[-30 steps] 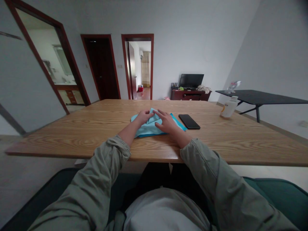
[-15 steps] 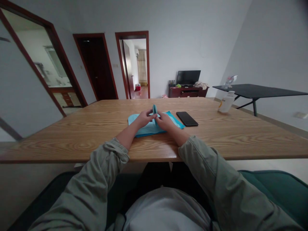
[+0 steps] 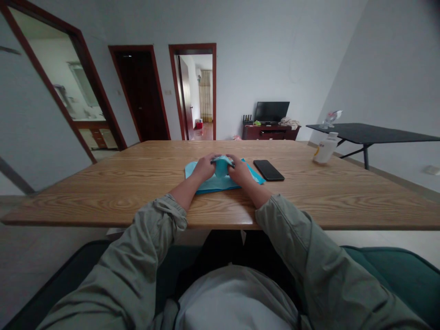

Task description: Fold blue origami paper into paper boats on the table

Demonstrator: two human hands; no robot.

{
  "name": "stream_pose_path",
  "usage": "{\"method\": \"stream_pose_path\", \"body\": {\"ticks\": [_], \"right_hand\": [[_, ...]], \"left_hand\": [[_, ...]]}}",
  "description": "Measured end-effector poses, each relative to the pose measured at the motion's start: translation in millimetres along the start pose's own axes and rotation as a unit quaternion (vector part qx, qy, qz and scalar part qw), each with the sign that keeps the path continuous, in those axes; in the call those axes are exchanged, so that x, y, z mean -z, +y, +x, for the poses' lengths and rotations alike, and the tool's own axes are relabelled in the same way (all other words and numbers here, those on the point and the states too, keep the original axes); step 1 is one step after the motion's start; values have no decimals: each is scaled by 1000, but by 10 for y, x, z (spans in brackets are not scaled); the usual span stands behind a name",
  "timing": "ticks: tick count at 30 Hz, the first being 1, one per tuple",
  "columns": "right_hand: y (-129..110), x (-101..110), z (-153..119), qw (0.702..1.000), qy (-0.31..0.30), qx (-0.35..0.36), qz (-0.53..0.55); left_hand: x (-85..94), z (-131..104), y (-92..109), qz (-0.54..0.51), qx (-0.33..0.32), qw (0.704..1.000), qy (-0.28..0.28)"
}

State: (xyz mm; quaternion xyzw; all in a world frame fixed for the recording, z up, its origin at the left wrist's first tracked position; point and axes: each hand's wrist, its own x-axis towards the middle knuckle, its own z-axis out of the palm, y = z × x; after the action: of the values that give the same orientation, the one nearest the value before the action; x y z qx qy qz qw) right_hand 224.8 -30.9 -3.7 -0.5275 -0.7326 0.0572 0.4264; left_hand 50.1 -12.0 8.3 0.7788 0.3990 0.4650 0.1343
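Between my hands is a small light-blue folded item (image 3: 222, 167) with a dark edge along its top; its exact kind is unclear. My left hand (image 3: 205, 167) grips its left end, and my right hand (image 3: 239, 170) has the right end, thumbs and fingers closed around it. The item bulges toward me in the middle. Beneath both hands a light-blue sheet (image 3: 215, 185) with a brighter blue border lies on the wooden table (image 3: 144, 183). Parts of the sheet are covered by my hands and wrists.
A black phone (image 3: 268, 170) lies just right of the sheet. Farther right stands a translucent white bottle (image 3: 325, 149). Beyond the table are a black folding table (image 3: 374, 133) and a television (image 3: 272, 111) on a low cabinet. The table's front edge (image 3: 220, 226) is close to my body.
The light-blue item has turned from edge-on and upright to spread sideways between my hands. My hands have moved slightly apart, to its two ends. The view has shifted a little.
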Motion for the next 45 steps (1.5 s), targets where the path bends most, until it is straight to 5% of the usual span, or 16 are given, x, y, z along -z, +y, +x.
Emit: {"method": "stream_pose_path", "body": {"ticks": [6,13,19,24,30,39,45], "right_hand": [[105,-20,18,998,7,-14,57],[106,-20,27,992,3,28,126],[120,-66,44,973,-40,3,227],[52,-23,23,981,-37,25,190],[37,-6,1,986,-21,50,155],[89,-49,12,963,-116,-26,243],[103,-34,77,984,-46,5,173]], "left_hand": [[-30,10,-95,-107,75,991,-14],[-15,2,-25,-279,174,941,-74],[116,-26,-24,-377,187,898,-128],[190,-55,18,-438,199,860,-171],[98,-64,-27,-362,194,902,-134],[77,-3,-153,-292,149,943,-53],[24,23,-232,-195,106,973,-69]]}}
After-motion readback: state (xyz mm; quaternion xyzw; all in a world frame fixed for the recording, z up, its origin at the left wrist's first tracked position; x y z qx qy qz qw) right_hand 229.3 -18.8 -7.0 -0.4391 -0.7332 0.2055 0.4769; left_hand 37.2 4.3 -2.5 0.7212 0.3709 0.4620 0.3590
